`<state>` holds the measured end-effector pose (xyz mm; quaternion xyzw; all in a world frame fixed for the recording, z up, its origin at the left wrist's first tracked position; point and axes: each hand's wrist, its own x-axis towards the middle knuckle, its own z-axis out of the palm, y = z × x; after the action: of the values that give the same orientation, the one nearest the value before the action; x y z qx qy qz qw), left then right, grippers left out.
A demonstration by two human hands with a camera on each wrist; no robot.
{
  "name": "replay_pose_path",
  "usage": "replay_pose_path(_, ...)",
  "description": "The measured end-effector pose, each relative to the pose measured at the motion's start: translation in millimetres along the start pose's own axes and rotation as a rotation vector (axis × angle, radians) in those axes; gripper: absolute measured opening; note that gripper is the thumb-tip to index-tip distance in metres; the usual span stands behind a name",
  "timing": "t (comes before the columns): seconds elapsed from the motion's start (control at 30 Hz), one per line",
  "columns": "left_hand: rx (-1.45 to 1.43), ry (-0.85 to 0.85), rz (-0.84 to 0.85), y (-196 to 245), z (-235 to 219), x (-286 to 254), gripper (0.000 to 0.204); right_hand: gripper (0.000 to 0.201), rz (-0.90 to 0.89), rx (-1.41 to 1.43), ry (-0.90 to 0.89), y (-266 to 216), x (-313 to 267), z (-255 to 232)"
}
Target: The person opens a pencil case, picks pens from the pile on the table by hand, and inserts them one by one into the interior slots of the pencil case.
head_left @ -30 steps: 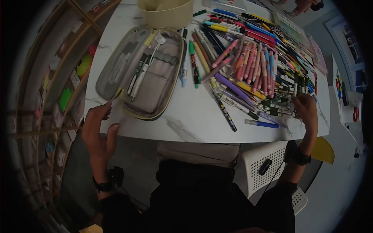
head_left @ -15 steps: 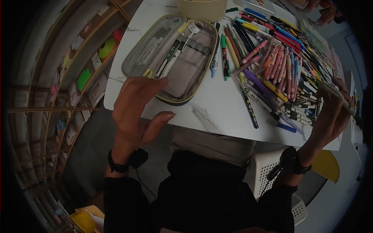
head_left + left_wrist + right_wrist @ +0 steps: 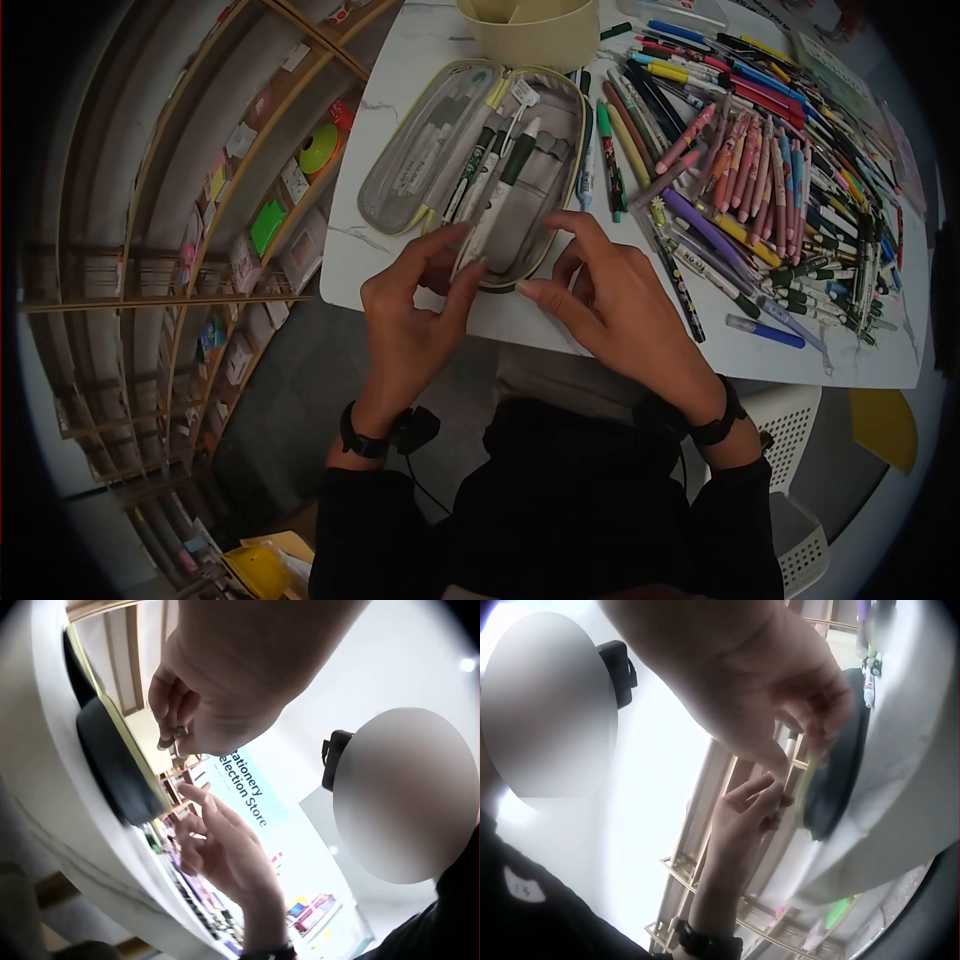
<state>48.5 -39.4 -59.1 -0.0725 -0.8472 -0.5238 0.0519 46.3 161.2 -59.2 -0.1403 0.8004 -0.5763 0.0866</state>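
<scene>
A grey pencil case (image 3: 400, 195) with yellow trim lies unfolded on the table, with two slim pens (image 3: 470, 180) in it. My left hand (image 3: 420, 285) pinches the lower end of a white pen (image 3: 490, 215) with a dark green section, which slants over the case's compartment. At the case's near right edge is my right hand (image 3: 620, 305), its fingers loosely bent with nothing between them. In the left wrist view the pen's end (image 3: 180, 731) shows between the left fingertips. The right wrist view has the right fingertips (image 3: 821, 746) close by the case's rim.
A large heap of pens (image 3: 760, 190) covers the table's right side, with several loose ones beside the case. A beige divided container (image 3: 540, 40) stands behind the case. Shelves (image 3: 290, 160) line the left, and a white perforated chair (image 3: 785, 425) stands near the table's front.
My right hand has moved left from the pen heap to the case. My left hand, empty-looking before, now pinches the white pen over the case. The head view has shifted.
</scene>
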Motion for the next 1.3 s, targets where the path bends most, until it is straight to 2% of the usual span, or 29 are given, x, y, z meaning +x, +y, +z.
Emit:
replay_pose_path(0.03, 0.229, 0.026, 0.125, -9, -5, 5, 0.043, 0.036, -0.055, -0.144, 0.023, 5, 1, 5)
replay_pose_path(0.07, 0.458, 0.053, 0.254, -15, -8, 9, 0.033, 0.036, -0.063, -0.13, 0.031, 11, 1, 9)
replay_pose_path(0.13, 0.51, 0.032, 0.26, -21, -6, 13, 0.028, 0.041, -0.102, -0.316, -0.028, 23, -2, 15)
replay_pose_path(0.17, 0.545, 0.019, 0.26, -24, -4, 15, 0.022, 0.041, -0.104, -0.301, -0.02, 25, -2, 16)
replay_pose_path(0.23, 0.549, -0.013, 0.303, -27, -1, 18, 0.026, 0.04, -0.095, -0.379, -0.04, 29, -2, 18)
replay_pose_path(0.37, 0.598, -0.045, 0.359, -31, 2, 25, 0.025, 0.035, -0.1, -0.362, -0.001, 33, -1, 17)
replay_pose_path(0.43, 0.623, -0.049, 0.382, -31, 4, 30, 0.024, 0.025, -0.119, -0.381, -0.003, 34, 0, 18)
replay_pose_path(0.53, 0.678, -0.089, 0.394, -28, 9, 38, 0.025, 0.025, -0.08, -0.364, -0.011, 38, 2, 21)
replay_pose_path(0.6, 0.77, -0.129, 0.5, -24, 12, 43, 0.029, 0.022, -0.108, -0.359, 0.032, 41, 2, 24)
replay_pose_path(0.63, 0.779, -0.136, 0.503, -21, 14, 43, 0.029, 0.019, -0.137, -0.365, 0.069, 43, 2, 25)
replay_pose_path(0.7, 0.847, -0.237, 0.359, -15, 15, 43, 0.032, 0.018, -0.151, -0.399, 0.085, 48, 3, 30)
replay_pose_path(0.83, 0.81, -0.35, 0.417, -12, 13, 43, 0.041, 0.017, -0.165, -0.443, 0.101, 49, 3, 31)
replay_pose_path(1.0, 0.793, -0.45, 0.396, 0, 10, 48, 0.051, 0.012, -0.188, -0.397, 0.136, 48, 1, 31)
replay_pose_path(1.3, 0.774, -0.417, 0.391, -5, 10, 52, 0.051, 0.008, -0.346, -0.5, 0.134, 49, 0, 26)
